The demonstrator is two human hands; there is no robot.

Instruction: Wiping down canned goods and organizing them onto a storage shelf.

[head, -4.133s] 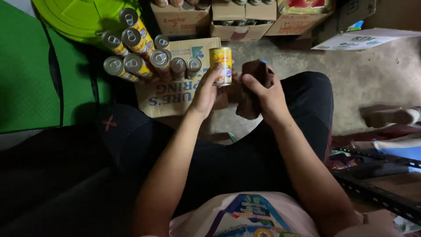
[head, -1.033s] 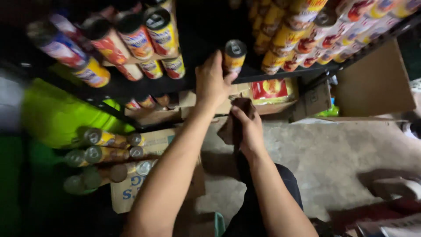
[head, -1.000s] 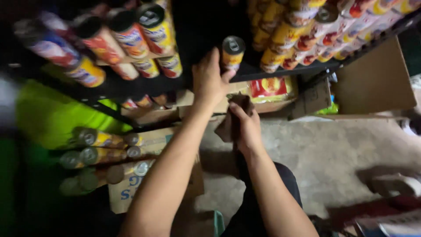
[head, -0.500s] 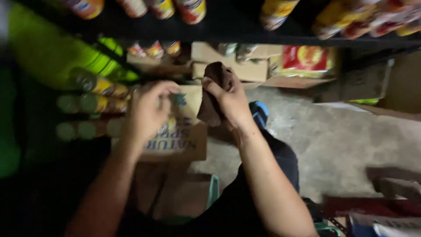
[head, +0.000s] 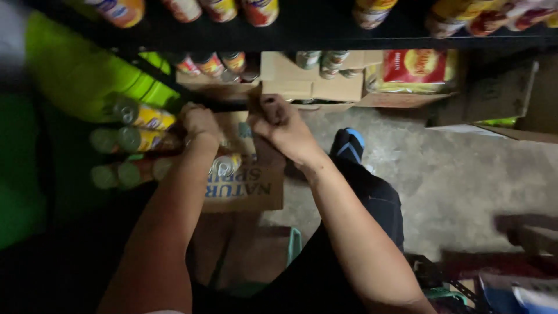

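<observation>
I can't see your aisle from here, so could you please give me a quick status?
Left hand down among the lying cans. Right hand gripping a brown cloth. Cardboard box underneath.

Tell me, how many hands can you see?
2. The left hand is by the cans lying beside the box. The right hand is next to it, gripping a brown cloth. No others show.

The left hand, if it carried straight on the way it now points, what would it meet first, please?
Most likely the cans lying on the cardboard box; the left hand is closest to those, though blur leaves depth uncertain.
</observation>
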